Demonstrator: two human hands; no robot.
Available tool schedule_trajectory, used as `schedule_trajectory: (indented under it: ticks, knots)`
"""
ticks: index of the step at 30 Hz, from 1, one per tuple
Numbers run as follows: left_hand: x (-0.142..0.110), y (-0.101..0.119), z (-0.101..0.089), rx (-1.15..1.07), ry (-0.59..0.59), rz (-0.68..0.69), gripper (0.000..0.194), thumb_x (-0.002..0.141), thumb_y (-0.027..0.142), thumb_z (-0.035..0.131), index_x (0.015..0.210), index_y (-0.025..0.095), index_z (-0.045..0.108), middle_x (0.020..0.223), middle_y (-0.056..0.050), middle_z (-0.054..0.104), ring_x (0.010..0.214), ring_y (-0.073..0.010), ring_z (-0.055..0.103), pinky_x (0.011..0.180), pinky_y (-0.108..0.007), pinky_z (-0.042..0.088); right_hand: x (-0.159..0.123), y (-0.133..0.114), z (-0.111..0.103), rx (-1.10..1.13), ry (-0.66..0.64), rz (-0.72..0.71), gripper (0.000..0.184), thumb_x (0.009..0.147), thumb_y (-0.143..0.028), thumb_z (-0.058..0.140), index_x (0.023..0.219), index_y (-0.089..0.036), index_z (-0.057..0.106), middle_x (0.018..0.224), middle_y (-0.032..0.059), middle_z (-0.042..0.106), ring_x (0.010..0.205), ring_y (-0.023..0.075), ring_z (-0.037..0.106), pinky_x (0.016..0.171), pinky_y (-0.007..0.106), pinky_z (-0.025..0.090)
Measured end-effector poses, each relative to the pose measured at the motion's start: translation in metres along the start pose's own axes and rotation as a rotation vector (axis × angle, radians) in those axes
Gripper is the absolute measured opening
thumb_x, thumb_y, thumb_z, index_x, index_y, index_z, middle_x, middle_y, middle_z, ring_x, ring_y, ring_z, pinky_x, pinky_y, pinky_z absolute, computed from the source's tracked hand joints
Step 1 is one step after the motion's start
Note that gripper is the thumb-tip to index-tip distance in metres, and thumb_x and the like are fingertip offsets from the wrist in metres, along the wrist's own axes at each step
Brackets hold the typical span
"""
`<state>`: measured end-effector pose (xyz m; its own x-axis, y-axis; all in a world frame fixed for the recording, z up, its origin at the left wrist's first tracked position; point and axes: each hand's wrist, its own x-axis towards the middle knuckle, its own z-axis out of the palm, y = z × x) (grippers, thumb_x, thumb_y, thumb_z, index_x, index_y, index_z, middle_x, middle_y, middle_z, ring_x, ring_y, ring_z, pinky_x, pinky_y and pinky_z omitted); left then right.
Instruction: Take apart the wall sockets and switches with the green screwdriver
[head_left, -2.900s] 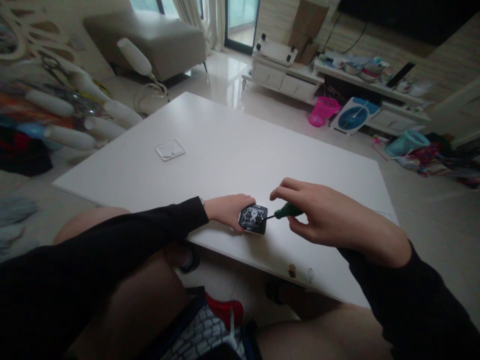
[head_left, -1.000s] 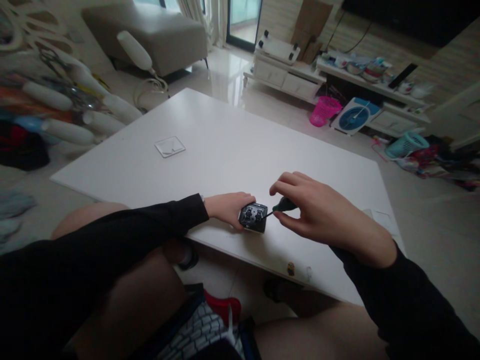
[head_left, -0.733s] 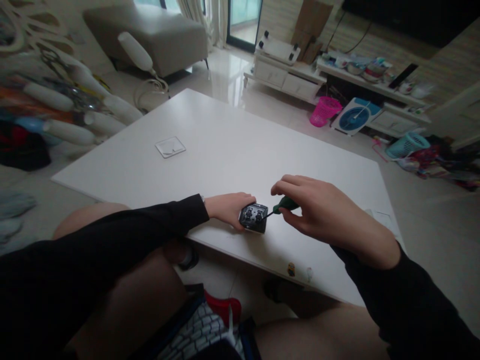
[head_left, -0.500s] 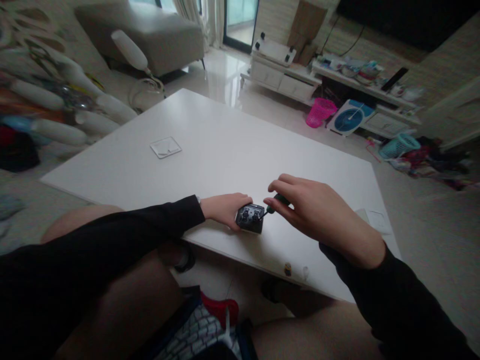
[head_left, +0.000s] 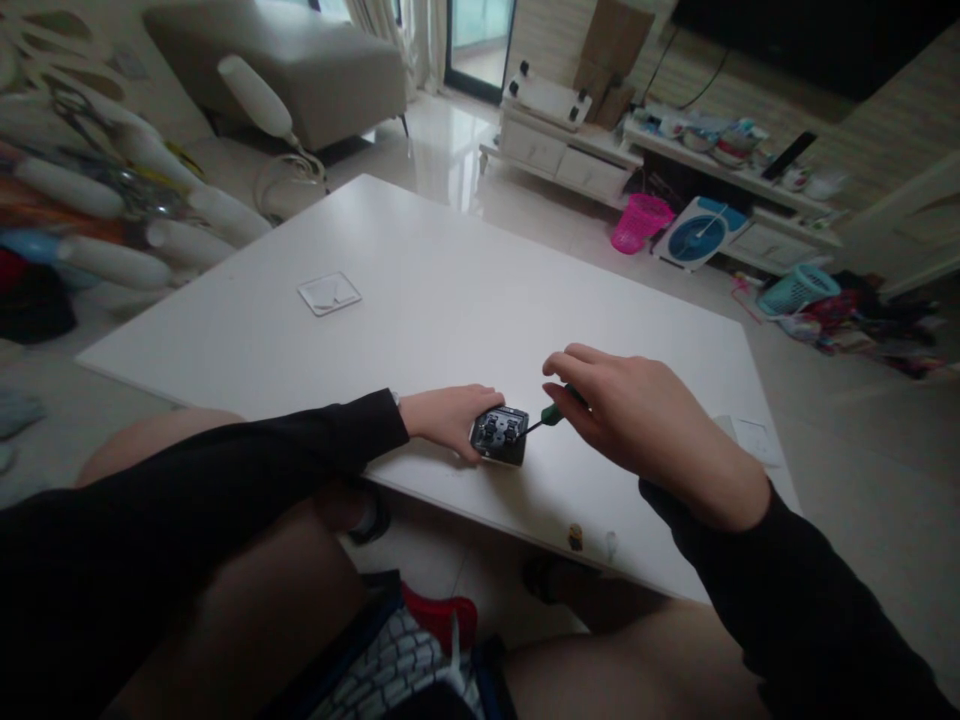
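Note:
My left hand [head_left: 450,420] is closed around the left side of a small square wall socket [head_left: 501,436], pressing it to the white table [head_left: 465,290]. The socket's black back, with its terminals, faces up. A screwdriver [head_left: 551,413] with a green handle is pinched in my right hand [head_left: 626,410]. Its thin shaft slants down left, and the tip meets the right part of the socket's back. Whether the tip sits in a screw is too small to tell.
A clear-white square plate [head_left: 330,293] lies far left on the table, and white plates [head_left: 754,440] lie by the right edge. Near the front edge are a small yellow-and-black piece [head_left: 575,537] and a small clear piece [head_left: 610,543]. A lamp with white shades [head_left: 116,262] stands left.
My right hand has shifted slightly right with the screwdriver, and more of the green handle and shaft shows. My left hand stays on the socket.

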<state>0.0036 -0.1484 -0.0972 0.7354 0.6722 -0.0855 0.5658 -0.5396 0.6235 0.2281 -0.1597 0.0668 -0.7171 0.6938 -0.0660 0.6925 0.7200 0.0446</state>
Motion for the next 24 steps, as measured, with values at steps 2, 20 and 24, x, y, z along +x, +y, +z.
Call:
schedule_trajectory:
  ticks: [2,20,24]
  knots:
    - [-0.0002,-0.0011,0.0004,-0.032,0.000,0.007,0.055,0.067,0.036,0.086,0.111,0.017,0.058,0.109,-0.008,0.066,0.101,-0.0258,0.060,0.091,-0.037,0.048,-0.0008,0.0005,-0.0017,0.055,0.005,-0.065,0.019,0.095,-0.018,0.054,0.110,-0.020,0.067,0.107,0.0073,0.072,0.079,0.0201,0.062,0.064,0.033,0.033]
    - [0.0017,-0.0049,0.0034,-0.030,0.019,0.022,0.053,0.068,0.038,0.084,0.110,0.019,0.057,0.108,-0.008,0.067,0.097,-0.0270,0.062,0.085,-0.037,0.049,-0.0001,-0.0005,-0.0020,0.108,0.039,-0.142,0.015,0.097,-0.027,0.056,0.105,-0.019,0.066,0.103,0.0091,0.070,0.088,0.0239,0.062,0.070,0.034,0.038]
    - [0.0013,-0.0040,0.0025,-0.024,0.020,0.030,0.055,0.066,0.036,0.085,0.111,0.018,0.057,0.109,-0.008,0.067,0.099,-0.0272,0.062,0.088,-0.037,0.049,0.0000,0.0007,0.0005,0.061,0.026,-0.067,0.019,0.102,-0.024,0.047,0.106,-0.020,0.065,0.105,0.0077,0.071,0.079,0.0202,0.061,0.065,0.033,0.034]
